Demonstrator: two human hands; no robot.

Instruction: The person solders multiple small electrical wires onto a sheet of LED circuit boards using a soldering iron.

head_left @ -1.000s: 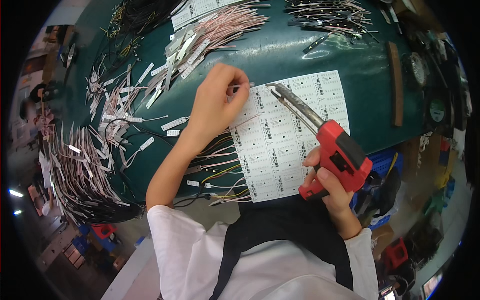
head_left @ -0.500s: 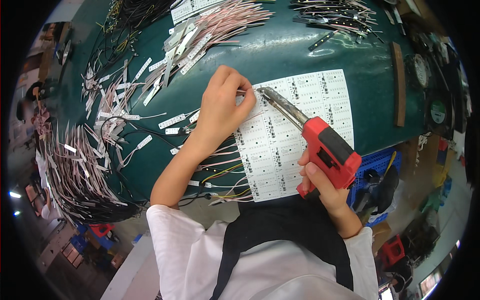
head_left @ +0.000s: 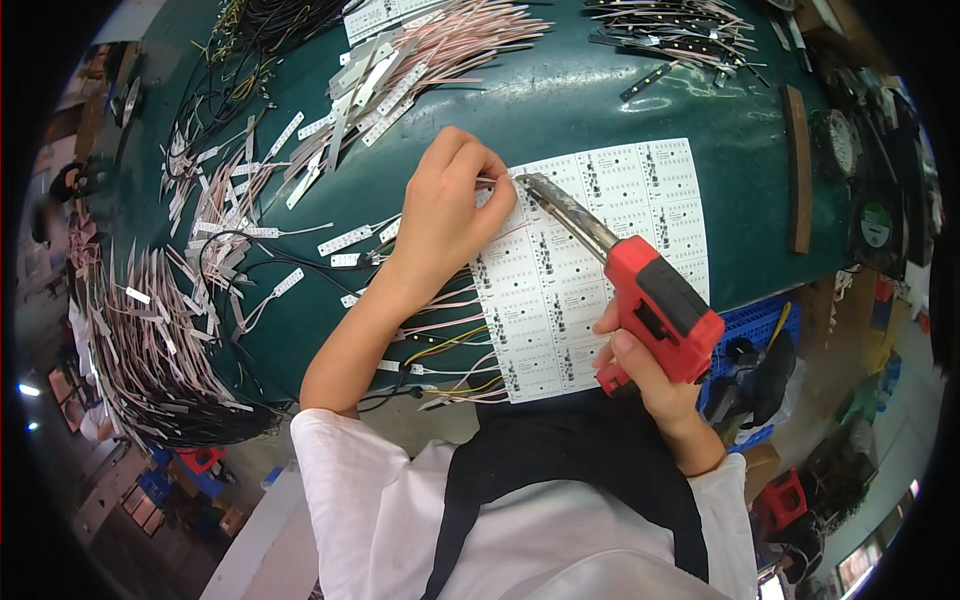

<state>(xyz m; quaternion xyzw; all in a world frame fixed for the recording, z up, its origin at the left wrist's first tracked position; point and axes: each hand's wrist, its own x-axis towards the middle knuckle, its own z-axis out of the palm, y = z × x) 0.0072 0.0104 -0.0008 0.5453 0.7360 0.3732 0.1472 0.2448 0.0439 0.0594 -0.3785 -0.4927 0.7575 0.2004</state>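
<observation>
A white sheet of circuit boards [head_left: 585, 275], printed with black marks, lies on the green table. Over its upper left corner my left hand [head_left: 450, 195] is closed in a pinch on a thin wire [head_left: 486, 183]; the wire's far end is partly hidden by the fingers. My right hand [head_left: 645, 370] grips a red and black soldering gun [head_left: 662, 305] from below. Its metal tip points up and left and meets the sheet's upper left edge, close beside my left fingertips. Several wires [head_left: 450, 325] stick out along the sheet's left side, running under my left forearm.
Bundles of pink-white wires with small white boards [head_left: 160, 340] cover the table's left side, and another pile [head_left: 450, 45] lies at the far side. Black LED strips [head_left: 680, 40] sit far right. A wooden bar [head_left: 796, 170] lies near the right edge, above a blue crate [head_left: 750, 330].
The sheet and the soldering gun have shifted very slightly to the right. Both hands keep their grips, and the tip stays at the sheet's upper left edge.
</observation>
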